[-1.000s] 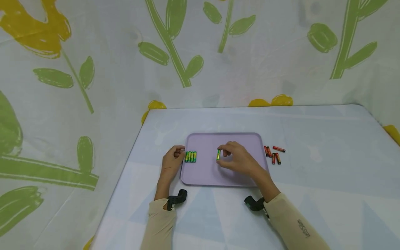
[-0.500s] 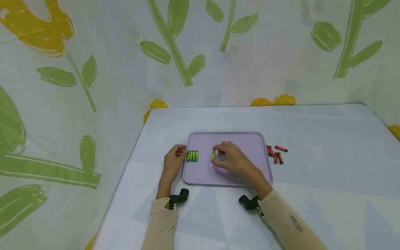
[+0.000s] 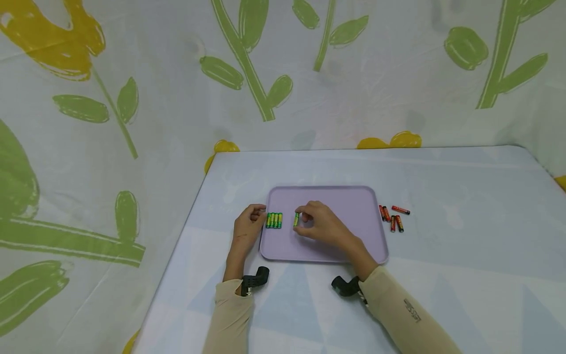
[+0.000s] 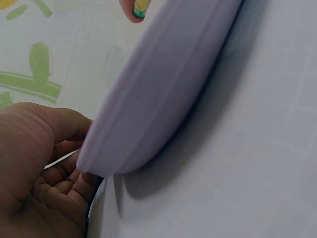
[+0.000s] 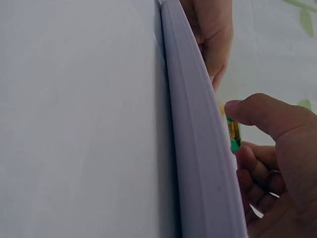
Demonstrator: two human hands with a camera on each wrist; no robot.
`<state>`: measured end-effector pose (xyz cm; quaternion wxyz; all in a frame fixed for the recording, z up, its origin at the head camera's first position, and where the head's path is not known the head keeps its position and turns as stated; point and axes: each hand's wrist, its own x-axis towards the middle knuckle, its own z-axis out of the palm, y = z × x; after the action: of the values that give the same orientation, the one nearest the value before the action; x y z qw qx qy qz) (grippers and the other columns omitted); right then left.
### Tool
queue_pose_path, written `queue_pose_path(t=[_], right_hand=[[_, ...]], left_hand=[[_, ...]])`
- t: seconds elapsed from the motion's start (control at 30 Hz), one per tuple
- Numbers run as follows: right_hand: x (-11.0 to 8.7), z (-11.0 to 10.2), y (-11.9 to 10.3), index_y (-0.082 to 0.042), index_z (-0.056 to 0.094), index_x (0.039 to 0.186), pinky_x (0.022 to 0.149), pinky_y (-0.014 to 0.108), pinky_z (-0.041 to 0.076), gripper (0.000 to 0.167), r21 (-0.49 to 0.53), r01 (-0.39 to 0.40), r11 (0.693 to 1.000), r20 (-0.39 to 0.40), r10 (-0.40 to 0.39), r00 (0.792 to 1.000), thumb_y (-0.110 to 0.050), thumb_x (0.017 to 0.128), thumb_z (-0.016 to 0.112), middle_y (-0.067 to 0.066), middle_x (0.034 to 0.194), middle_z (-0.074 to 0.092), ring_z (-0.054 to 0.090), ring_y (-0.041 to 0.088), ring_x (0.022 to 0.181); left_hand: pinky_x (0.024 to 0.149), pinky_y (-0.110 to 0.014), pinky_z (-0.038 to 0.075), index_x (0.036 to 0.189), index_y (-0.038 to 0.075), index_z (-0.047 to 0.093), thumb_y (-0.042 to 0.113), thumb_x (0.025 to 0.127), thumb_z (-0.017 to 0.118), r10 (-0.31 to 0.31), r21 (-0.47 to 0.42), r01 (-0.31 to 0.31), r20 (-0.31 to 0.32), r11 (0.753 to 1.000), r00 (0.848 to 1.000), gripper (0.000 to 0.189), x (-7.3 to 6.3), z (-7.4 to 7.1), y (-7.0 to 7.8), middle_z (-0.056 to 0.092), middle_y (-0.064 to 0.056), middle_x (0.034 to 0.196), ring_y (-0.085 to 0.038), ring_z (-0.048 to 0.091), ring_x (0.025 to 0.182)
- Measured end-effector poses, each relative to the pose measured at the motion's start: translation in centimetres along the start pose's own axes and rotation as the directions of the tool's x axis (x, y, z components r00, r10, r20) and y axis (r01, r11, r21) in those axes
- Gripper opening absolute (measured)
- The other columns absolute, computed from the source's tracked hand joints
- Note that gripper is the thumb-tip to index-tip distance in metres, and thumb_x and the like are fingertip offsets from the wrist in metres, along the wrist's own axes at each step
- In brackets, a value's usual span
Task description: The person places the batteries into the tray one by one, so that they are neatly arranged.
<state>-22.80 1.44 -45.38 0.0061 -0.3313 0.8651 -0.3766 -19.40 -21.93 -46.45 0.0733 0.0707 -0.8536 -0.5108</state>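
Note:
My right hand [image 3: 325,223] pinches a green-and-yellow battery [image 3: 296,219] by its two ends, between thumb and index finger, over the tray. The right wrist view shows the same battery [image 5: 234,134] between thumb and fingertip. Several matching green batteries [image 3: 274,220] lie side by side in a tight row along the left part of the light purple tray [image 3: 336,193]. At the tray's left edge, my left hand [image 3: 246,228] grips the rim. In the left wrist view, its thumb and curled fingers lie on either side of the tray edge [image 4: 129,124].
Several red batteries [image 3: 393,223] lie loose on the table just right of the tray. The pale blue-and-white table cover [image 3: 464,206] reaches back to a leaf-patterned curtain [image 3: 168,98]. Black wrist cameras sit on both sleeves.
My right hand has moved left with the green battery, closer to the row. My left hand keeps its place at the tray edge, and the head view has shifted slightly.

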Motion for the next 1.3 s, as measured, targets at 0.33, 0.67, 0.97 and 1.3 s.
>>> queue_pose_path(t=[0.33,0.67,0.97,1.3], right_hand=[[0.8,1.2,0.2,-0.002,0.071,0.114,0.073,0.032,0.044,0.038,-0.021,0.021,1.000,0.005,-0.021,1.000,-0.022,0.083,0.082,-0.003,0.084,0.054,0.048,0.014,0.080],[1.5,2.1,0.1,-0.003,0.071,0.113,0.072,0.031,0.043,0.037,-0.031,0.019,0.999,0.012,-0.018,1.000,-0.023,0.084,0.082,-0.004,0.081,0.053,0.048,0.013,0.077],[2.2,2.7,0.0,-0.003,0.071,0.112,0.071,0.032,0.040,0.037,-0.066,0.052,0.996,0.010,-0.051,0.999,-0.024,0.083,0.082,-0.005,0.079,0.051,0.046,0.012,0.074],[2.5,2.7,-0.3,-0.004,0.071,0.113,0.074,0.035,0.038,0.037,-0.083,0.054,0.995,0.033,-0.051,0.998,-0.024,0.084,0.082,-0.005,0.079,0.051,0.045,0.014,0.075]], left_hand=[[0.080,-0.032,0.047,0.122,0.006,0.067,0.012,0.097,0.064,-0.004,0.001,0.004,0.001,1.000,1.000,0.026,0.1,0.0,-0.3,0.064,-0.008,0.104,-0.020,0.057,0.092],[0.080,-0.031,0.047,0.123,0.005,0.067,0.010,0.098,0.062,-0.005,-0.005,0.005,0.005,1.000,1.000,0.026,-0.1,0.0,0.0,0.064,-0.009,0.105,-0.020,0.057,0.092],[0.080,-0.031,0.047,0.123,0.006,0.066,0.011,0.098,0.062,0.006,0.001,-0.006,0.005,1.000,1.000,0.026,-0.1,0.0,-0.2,0.064,-0.009,0.105,-0.020,0.057,0.092],[0.079,-0.031,0.047,0.123,0.005,0.066,0.012,0.098,0.062,0.006,-0.003,-0.006,0.007,1.000,1.000,0.026,0.0,-0.2,0.0,0.064,-0.009,0.104,-0.020,0.057,0.092]])
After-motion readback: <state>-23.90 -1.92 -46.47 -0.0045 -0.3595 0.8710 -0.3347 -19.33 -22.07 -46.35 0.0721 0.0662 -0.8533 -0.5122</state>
